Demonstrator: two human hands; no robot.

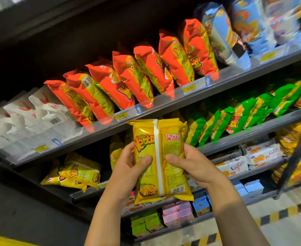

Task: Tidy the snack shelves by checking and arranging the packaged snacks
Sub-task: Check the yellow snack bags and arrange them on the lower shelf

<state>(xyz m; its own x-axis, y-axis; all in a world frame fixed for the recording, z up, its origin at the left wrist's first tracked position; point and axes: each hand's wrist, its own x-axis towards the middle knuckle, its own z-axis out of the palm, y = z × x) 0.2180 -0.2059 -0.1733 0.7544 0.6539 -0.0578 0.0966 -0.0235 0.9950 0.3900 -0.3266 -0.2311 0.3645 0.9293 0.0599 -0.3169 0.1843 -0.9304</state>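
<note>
A yellow snack bag (159, 139) is held upright in front of the shelves, its back seam and barcode facing me. My left hand (128, 167) grips its left edge with the thumb across the front. My right hand (190, 166) grips the right edge the same way. Behind it, the second shelf (235, 137) carries more yellow bags (78, 173) lying at the left and green bags (235, 118) standing at the right. On the shelf above (164, 103) stands a row of red bags (128, 82).
White packs (30, 118) fill the left of the red-bag shelf, blue and white packs (235, 32) its right. Price tags (190, 88) line the shelf rails. Lower shelves hold small boxes (178, 212) in pink, green and blue. A floor with yellow-black striping (279, 213) lies bottom right.
</note>
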